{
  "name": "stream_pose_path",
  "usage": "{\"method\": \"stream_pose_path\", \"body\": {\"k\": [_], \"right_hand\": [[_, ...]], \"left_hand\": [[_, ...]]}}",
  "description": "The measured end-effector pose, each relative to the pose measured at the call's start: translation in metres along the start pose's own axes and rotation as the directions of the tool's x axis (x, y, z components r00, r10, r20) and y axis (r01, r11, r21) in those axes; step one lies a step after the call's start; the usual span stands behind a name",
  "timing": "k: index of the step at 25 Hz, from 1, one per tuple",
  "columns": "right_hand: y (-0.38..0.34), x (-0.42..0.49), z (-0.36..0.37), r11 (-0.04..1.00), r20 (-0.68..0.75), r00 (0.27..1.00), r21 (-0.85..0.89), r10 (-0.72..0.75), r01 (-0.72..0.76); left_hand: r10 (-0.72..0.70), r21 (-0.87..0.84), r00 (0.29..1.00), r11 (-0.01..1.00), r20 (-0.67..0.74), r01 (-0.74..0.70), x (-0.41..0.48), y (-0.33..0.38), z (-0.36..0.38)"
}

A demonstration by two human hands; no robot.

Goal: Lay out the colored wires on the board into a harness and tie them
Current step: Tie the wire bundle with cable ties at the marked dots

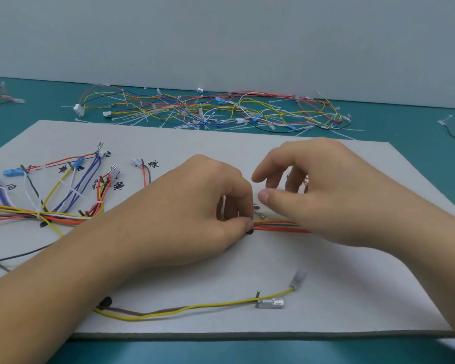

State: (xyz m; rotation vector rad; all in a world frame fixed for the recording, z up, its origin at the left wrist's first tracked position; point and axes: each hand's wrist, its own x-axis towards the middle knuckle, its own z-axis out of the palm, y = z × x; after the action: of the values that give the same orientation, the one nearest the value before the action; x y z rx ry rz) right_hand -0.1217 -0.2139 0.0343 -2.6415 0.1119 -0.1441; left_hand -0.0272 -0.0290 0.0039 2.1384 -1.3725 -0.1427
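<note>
1. A grey board (326, 258) is laid flat and is marked with handwritten labels.
2. A trunk bundle (279, 225) of red, yellow and dark wires is run left to right across its middle.
3. Branches (63, 190) bound with white ties are fanned out near the left edge, each ending in a terminal.
4. A yellow-and-brown pair (189, 308) is laid along the front edge.

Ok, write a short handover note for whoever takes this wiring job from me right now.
Left hand pinches the wire bundle mid-board. Right hand hovers just above it, fingers curled; whether it holds a tie is unclear.
Done: left branches laid out on the board, some with white ties.
Left: tie this stretch; the yellow and brown pair in front shows no tie.
</note>
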Motion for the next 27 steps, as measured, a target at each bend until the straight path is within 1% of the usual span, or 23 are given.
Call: {"method": "stream_pose_path", "body": {"k": [3, 5, 8, 10, 12, 16, 17, 21, 27], "right_hand": [[-0.003, 0.027, -0.011, 0.995, -0.147, 0.988, -0.09, -0.045, 0.032], [0.002, 0.064, -0.012, 0.988, -0.194, 0.979, -0.153, -0.059, 0.029], [0.027, 0.129, -0.006, 0.982, -0.128, 0.991, -0.175, 0.049, -0.071], [0.044, 0.162, 0.005, 0.97, -0.083, 0.992, -0.216, 0.095, -0.11], [0.054, 0.18, 0.015, 0.964, -0.089, 0.991, -0.241, 0.095, -0.114], [0.062, 0.197, 0.026, 0.965, -0.2, 0.979, -0.247, 0.039, -0.089], [0.064, 0.199, 0.026, 0.967, -0.207, 0.978, -0.241, 0.035, -0.085], [0.073, 0.205, 0.022, 0.972, -0.152, 0.984, -0.201, 0.094, -0.124], [0.082, 0.21, 0.013, 0.967, -0.113, 0.988, -0.222, 0.101, -0.125]], "left_hand": [[0.014, 0.011, 1.0, 1.0, -0.001, -0.014, 0.001, 0.0, 0.0], [0.016, -0.002, 1.0, 1.0, -0.005, -0.016, 0.002, -0.001, 0.001], [-0.004, -0.025, 1.0, 1.0, 0.004, 0.004, 0.001, -0.001, 0.0], [-0.019, -0.034, 1.0, 0.999, 0.004, 0.019, 0.0, 0.0, 0.0], [-0.028, -0.04, 1.0, 0.999, 0.01, 0.029, 0.0, -0.001, -0.001], [-0.013, -0.033, 1.0, 0.999, 0.012, 0.013, 0.001, -0.001, -0.001], [-0.01, -0.034, 1.0, 0.999, 0.01, 0.011, 0.001, -0.002, 0.0], [-0.021, -0.041, 1.0, 0.999, 0.014, 0.021, 0.001, -0.002, 0.0], [-0.014, -0.045, 1.0, 0.999, 0.013, 0.015, 0.001, -0.005, 0.001]]}}
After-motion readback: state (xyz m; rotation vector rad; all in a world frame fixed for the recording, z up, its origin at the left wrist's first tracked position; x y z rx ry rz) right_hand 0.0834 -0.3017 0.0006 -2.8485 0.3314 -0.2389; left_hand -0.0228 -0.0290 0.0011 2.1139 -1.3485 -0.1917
